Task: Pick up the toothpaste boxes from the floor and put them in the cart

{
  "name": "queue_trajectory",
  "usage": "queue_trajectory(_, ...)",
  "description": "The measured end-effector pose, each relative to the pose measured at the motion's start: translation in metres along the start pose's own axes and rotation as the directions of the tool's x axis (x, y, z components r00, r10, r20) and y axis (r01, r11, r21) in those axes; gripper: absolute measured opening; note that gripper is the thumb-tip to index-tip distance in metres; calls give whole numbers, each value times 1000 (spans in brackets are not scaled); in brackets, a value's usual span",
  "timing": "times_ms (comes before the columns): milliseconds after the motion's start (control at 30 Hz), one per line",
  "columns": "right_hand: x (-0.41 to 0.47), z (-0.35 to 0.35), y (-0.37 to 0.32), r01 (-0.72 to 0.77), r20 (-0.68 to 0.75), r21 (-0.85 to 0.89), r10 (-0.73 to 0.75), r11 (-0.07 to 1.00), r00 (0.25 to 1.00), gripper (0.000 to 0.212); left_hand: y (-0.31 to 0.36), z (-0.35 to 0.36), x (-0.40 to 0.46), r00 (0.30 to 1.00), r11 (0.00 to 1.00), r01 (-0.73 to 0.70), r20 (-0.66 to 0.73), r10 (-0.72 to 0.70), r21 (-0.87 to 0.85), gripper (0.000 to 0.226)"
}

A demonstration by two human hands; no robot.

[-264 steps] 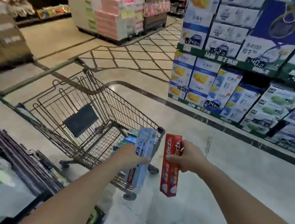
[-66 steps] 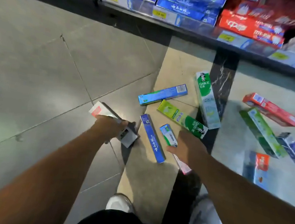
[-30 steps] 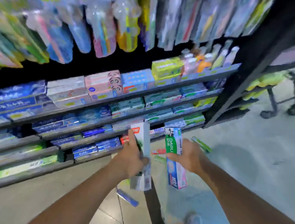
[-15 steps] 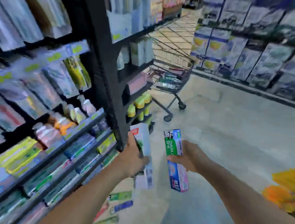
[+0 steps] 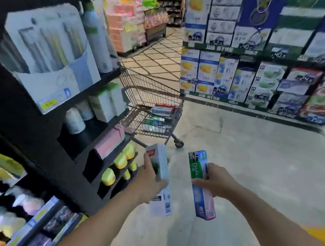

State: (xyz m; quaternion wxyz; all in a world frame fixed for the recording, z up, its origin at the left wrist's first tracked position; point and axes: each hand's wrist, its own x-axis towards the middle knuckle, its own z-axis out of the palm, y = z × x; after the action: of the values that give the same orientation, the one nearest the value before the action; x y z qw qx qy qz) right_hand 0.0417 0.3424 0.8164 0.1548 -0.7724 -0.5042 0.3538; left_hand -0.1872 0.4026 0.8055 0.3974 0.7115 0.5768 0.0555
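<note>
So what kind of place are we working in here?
A supermarket aisle, most likely: a metal wire shopping cart stands on the pale polished floor, black shelves of toiletries run along the left, and stacked blue-and-white cartons with price tags line the far wall.

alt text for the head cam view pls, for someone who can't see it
A person holds a toothpaste box upright in each hand: a white box in the left hand, a green and blue box in the right hand. Ahead on the shop floor, beside black shelves, stands a wire cart already holding several boxes.
</note>
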Motion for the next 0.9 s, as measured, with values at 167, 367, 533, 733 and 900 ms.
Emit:
queue_trajectory(167,83,-59,-33,-41,-70,20,42,999,997,43,49,-34,113,997,998,-14,76,19,-69,120)
queue_trajectory(367,182,-111,-33,-70,-100,40,73,997,992,51,98,-47,225,989,998,-2,146,11,-62,120)
queue_trajectory(533,279,-147,-20,-66,-53,56,69,996,996,48,136,-46,315,990,997,47,134,-38,-64,119)
queue_trajectory(733,393,-215,-26,9,15,10,-9,1000,1000,51,182,-67,411,988,992,122,104,-117,-42,118)
queue_trajectory(900,479,-249,-54,125,56,-137,-119,983,991,49,202,-86,478,990,981,140,35,-137,-133,116)
